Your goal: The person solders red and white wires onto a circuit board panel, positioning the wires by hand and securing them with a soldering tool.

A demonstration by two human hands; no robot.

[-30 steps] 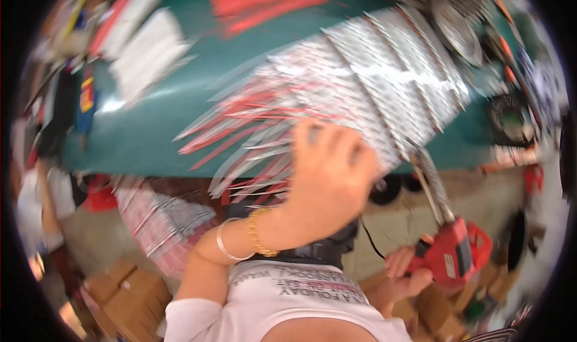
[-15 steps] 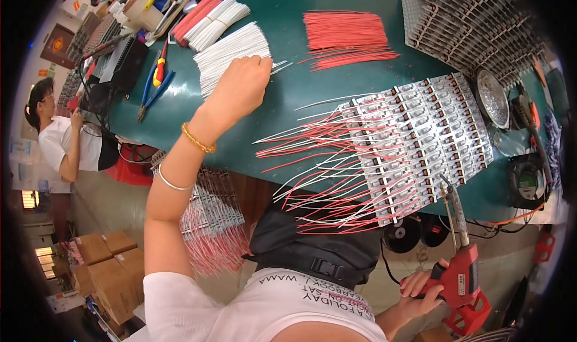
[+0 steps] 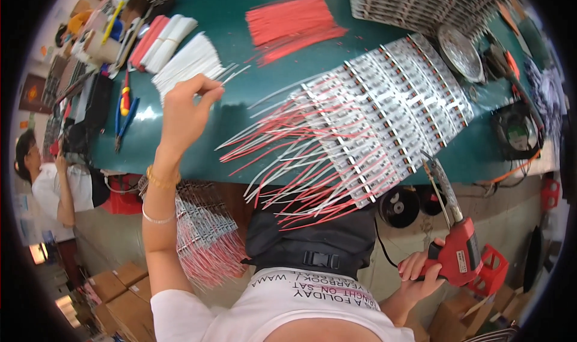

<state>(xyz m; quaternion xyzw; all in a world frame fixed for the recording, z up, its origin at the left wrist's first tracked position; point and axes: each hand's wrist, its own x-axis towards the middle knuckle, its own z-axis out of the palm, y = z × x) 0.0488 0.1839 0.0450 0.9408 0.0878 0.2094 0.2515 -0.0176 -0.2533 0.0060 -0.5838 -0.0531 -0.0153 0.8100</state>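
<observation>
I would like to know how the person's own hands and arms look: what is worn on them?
The left hand and right hand show no gloves. The left forearm has a yellow, seemingly beaded bracelet and, farther from the hand, a thin silvery bangle. The left sleeve is white and short, without visible markings.

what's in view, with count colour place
Bench: 1, green, top
Wired sheet: 1, silver, bench right
Red wires: many, red, back
White wires: many, white, left
Wire bundles: several, red/white, bench left
Pliers: 1, blue, left
Screwdriver: 1, red-yellow, by pliers
Dish: 1, silver, right
Stacked panels: several, grey, back right
Soldering gun: 1, red, lower right
Spools: 2, black, below bench
Lower wired modules: many, silver, below bench
Boxes: several, brown, floor
Coworker: 1, white top, left
Left hand: 1, bare, at white wires
Right hand: 1, bare, on gun
</observation>
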